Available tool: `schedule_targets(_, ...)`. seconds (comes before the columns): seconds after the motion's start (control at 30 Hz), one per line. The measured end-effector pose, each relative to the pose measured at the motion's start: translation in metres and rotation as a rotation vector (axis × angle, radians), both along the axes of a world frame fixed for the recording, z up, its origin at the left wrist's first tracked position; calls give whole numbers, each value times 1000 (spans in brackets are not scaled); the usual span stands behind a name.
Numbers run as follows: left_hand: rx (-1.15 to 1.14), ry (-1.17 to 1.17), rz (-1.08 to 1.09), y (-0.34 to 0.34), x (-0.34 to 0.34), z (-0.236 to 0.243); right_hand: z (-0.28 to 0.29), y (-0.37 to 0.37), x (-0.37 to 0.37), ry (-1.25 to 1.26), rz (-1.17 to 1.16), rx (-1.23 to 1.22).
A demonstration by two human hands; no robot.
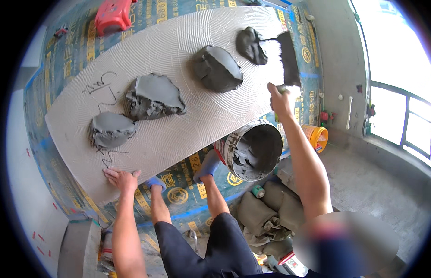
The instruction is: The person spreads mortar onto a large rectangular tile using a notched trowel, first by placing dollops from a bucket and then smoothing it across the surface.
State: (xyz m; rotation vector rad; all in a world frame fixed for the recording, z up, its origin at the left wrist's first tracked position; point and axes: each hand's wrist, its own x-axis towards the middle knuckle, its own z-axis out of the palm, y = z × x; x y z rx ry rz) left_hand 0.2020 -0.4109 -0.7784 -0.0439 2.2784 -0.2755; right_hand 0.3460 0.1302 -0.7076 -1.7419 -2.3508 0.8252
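A large pale slab (178, 139) with a ridged surface lies across the floor covering. Several heaps of grey mortar (217, 68) sit on it in a row, the smallest heap (251, 45) toward the far right. My right hand (281, 102) grips the handle of a trowel (290, 60) over the slab's right end. Mortar coats the blade, and a thin string of it stretches to the smallest heap. My left hand (122, 180) lies with fingers spread on the slab's near left edge. A bucket (230, 155) of grey mortar stands by the near edge, below my right forearm.
A red plastic stool (114, 16) is beyond the slab. An orange bucket (317, 137) lies to the right. Filled sacks (257, 213) and a small green-capped bottle (258, 191) are near my right leg. A railing (405, 118) and bright opening are at the far right.
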Motion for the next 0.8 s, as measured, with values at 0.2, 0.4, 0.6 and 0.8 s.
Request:
schedule_targets(0.2,-83,-32,7,-23,-8,-1,93,-106,101,-213,81,-243)
schedule_targets(0.4,-68,23,-46,-16,-5,-9,93,-120,178,-1005,316,-247)
schedule_targets(0.6,-115,22,-87,-19,-6,-16,-1,-81,198,-1212,820,-160)
schedule_targets(0.8,-94,57,-154,-41,-6,-26,-44,-70,212,-1196,973,-363)
